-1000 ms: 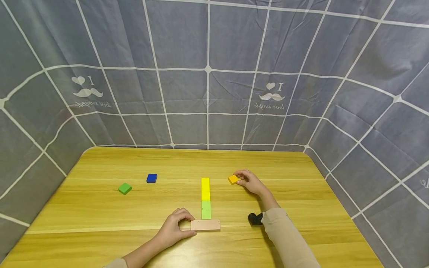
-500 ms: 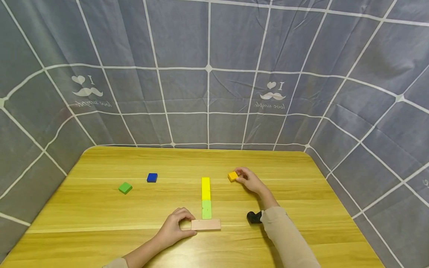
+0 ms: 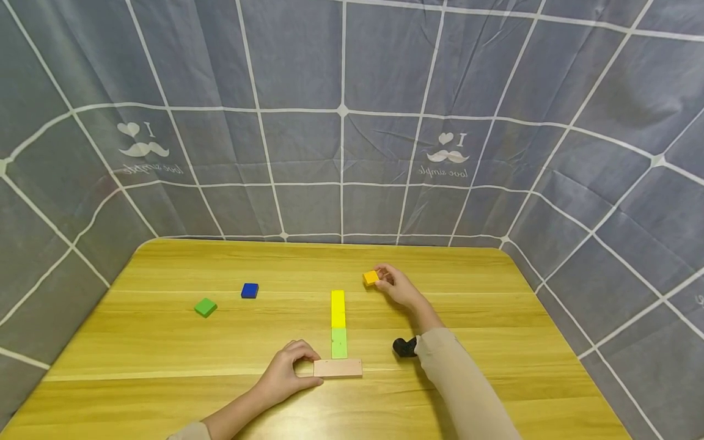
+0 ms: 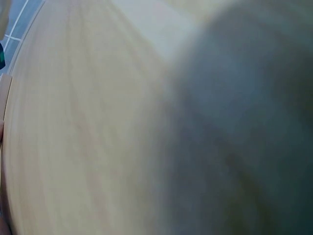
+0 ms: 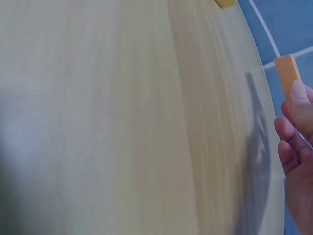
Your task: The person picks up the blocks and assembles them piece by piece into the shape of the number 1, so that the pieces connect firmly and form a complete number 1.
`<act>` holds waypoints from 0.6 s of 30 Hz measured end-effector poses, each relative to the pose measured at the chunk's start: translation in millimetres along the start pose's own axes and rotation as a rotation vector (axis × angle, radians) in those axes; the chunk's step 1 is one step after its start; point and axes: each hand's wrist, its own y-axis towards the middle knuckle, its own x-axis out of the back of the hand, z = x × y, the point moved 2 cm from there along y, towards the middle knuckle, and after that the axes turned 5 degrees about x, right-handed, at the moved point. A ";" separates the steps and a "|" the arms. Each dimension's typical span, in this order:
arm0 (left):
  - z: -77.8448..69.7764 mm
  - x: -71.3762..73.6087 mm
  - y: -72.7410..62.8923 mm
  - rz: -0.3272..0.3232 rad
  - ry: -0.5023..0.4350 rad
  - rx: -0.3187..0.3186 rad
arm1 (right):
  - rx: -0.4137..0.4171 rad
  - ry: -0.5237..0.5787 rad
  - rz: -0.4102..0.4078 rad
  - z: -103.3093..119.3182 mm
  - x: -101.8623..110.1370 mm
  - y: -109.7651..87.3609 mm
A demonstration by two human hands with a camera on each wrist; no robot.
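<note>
Pinching the far orange square wooden block [image 3: 371,277], the right hand [image 3: 399,288] should hold it level; the left hand [image 3: 279,377] grips the near beige rectangular wooden block [image 3: 338,368].

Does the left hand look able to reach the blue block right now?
Probably yes: the left hand must release the pink block it pinches, but nothing blocks its path to the blue block.

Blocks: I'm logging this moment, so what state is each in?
Orange block: raised, pinched by right hand.
Pale pink block: on table, gripped by left hand.
Yellow strip: on table, meeting light green block.
Light green block: on table, untouched.
Green block: on table, untouched.
Blue block: on table, untouched.
</note>
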 end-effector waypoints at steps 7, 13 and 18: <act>-0.1 0.7 0.5 0.010 -0.007 0.017 | -0.008 -0.028 0.004 1.7 -10.9 13.2; -1.1 1.1 1.0 0.008 -0.008 0.022 | -0.006 -0.029 -0.005 5.8 -22.4 19.0; -4.3 2.4 0.4 0.010 -0.010 0.024 | -0.014 -0.018 -0.002 10.1 -33.0 23.4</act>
